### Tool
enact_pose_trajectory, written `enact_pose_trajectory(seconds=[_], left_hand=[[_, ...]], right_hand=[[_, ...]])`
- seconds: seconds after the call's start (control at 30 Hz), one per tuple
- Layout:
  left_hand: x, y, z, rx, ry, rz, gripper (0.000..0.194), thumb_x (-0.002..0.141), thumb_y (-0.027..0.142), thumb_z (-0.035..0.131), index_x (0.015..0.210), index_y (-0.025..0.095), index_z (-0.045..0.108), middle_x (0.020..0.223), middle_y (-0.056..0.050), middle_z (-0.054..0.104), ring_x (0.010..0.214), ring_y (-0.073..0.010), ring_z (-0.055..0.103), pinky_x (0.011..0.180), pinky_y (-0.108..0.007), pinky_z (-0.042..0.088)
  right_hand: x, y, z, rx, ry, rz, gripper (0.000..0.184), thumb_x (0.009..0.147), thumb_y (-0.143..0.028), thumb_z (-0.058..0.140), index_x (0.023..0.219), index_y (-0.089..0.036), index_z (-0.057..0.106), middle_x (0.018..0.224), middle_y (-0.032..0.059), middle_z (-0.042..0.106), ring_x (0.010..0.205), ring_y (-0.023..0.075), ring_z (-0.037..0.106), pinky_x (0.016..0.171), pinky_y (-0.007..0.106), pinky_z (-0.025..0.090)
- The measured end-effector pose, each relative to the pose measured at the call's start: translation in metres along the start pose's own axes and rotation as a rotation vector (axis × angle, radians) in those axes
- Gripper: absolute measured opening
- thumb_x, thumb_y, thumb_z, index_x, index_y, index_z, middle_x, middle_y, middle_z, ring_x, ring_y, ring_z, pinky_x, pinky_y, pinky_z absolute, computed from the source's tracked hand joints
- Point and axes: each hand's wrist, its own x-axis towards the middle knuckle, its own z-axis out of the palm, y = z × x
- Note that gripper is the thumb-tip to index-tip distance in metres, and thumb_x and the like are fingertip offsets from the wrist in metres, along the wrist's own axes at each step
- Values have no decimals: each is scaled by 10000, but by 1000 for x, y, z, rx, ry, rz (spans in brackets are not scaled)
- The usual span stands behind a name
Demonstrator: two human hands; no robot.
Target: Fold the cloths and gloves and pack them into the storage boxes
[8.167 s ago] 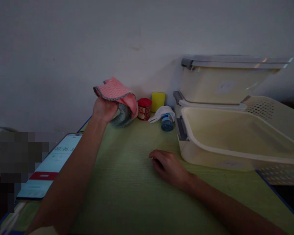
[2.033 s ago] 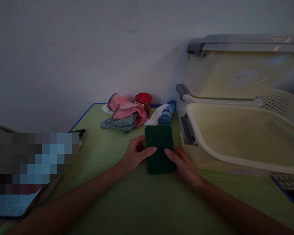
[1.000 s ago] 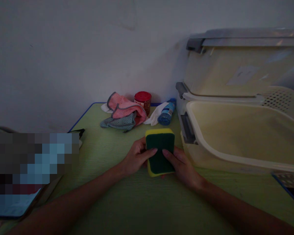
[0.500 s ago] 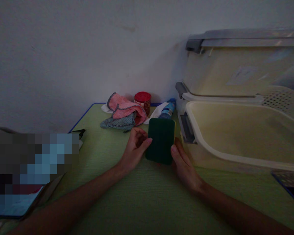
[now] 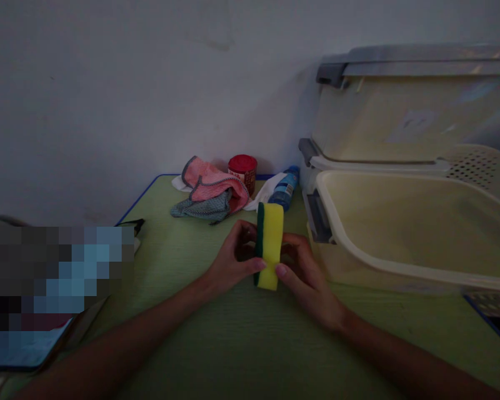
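Observation:
A yellow sponge (image 5: 271,244) with a dark green scouring layer stands upright between my hands, its narrow yellow edge facing me. My left hand (image 5: 238,258) grips it from the green side, thumb at the lower edge and fingers partly hidden behind. From the yellow side my right hand (image 5: 306,275) holds it, with thumb low and fingers bent behind. Beyond the sponge lie a blue bottle (image 5: 284,190) on its side and pink and grey cloths (image 5: 212,186) in a crumpled heap.
A large pale plastic bin (image 5: 400,266) with grey latches stands open at the right, its lid (image 5: 400,119) raised against the wall. Behind the cloths is a red roll (image 5: 242,169). A blurred-out screen or device (image 5: 37,344) occupies the left edge of the green table (image 5: 216,344).
The sponge has turned about its upright axis, from its broad green face toward me to its narrow yellow edge. My right hand has shifted slightly left with it.

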Motion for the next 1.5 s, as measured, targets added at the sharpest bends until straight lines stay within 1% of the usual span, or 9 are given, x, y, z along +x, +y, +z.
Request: enact_pose_trajectory(seconds=[0.13, 0.27, 0.6, 0.87, 1.0, 1.13, 1.23, 1.33, 1.5], left_hand=[[-1, 1, 1, 13, 18, -6, 470, 612, 433, 757, 857, 205, 427, 812, 23, 491, 712, -105, 502, 609, -204, 417], [0, 7, 3, 54, 34, -11, 415, 655, 432, 718, 868, 202, 447, 767, 21, 529, 695, -112, 512, 599, -210, 422], [2, 8, 0, 84, 69, -54, 409, 640, 482, 700, 865, 173, 553, 682, 18, 569, 614, -112, 506, 561, -210, 410], [3, 10, -1, 78, 122, -122, 456, 575, 500, 747, 834, 152, 606, 654, 9, 560, 618, -119, 507, 532, -200, 402], [4, 7, -1, -9, 90, -108, 435, 562, 481, 771, 803, 156, 613, 680, 4, 587, 630, -121, 529, 557, -206, 419], [3, 5, 1, -187, 62, -145, 415, 612, 485, 748, 861, 174, 632, 777, -14, 641, 707, -148, 582, 619, -230, 451], [1, 6, 3, -275, 53, -209, 419, 639, 478, 735, 914, 177, 641, 847, -37, 660, 793, -184, 608, 682, -264, 472], [0, 8, 3, -324, 48, -256, 455, 639, 486, 737, 955, 173, 638, 882, -51, 667, 856, -212, 618, 722, -288, 484], [1, 7, 1, -352, 85, -296, 419, 646, 482, 737, 892, 156, 643, 835, -43, 672, 817, -199, 626, 688, -275, 485]], right_hand=[[1, 3, 0, -24, 6, -6, 299, 846, -415, 509, 1081, -257, 414, 1047, 58, 474, 901, 177, 527, 745, 314, 472], [0, 5, 0, -45, 16, -18, 283, 846, -372, 519, 1087, -260, 420, 1024, 50, 483, 885, 175, 533, 731, 315, 476], [1, 11, 0, -89, 42, -126, 237, 870, -290, 498, 1096, -283, 429, 1040, 38, 459, 844, 147, 522, 702, 292, 478], [1, 9, 0, -89, 67, -120, 205, 865, -273, 493, 1067, -275, 457, 1033, 31, 479, 833, 145, 524, 740, 299, 481], [1, 7, 0, -63, 76, -70, 202, 855, -275, 491, 1052, -266, 445, 983, 27, 483, 779, 139, 514, 693, 295, 476], [2, 10, 1, 13, 139, 3, 251, 829, -307, 519, 1043, -263, 396, 872, 8, 484, 757, 145, 510, 673, 297, 465], [4, 13, 1, 69, 157, 39, 280, 812, -338, 538, 1026, -264, 373, 896, 15, 492, 816, 155, 521, 713, 307, 465], [6, 14, 1, 102, 155, 59, 296, 806, -355, 537, 1028, -271, 361, 917, 17, 488, 809, 151, 518, 686, 293, 468], [6, 12, 0, 86, 171, 52, 271, 792, -335, 542, 987, -271, 365, 891, 3, 463, 731, 132, 495, 602, 260, 451]])
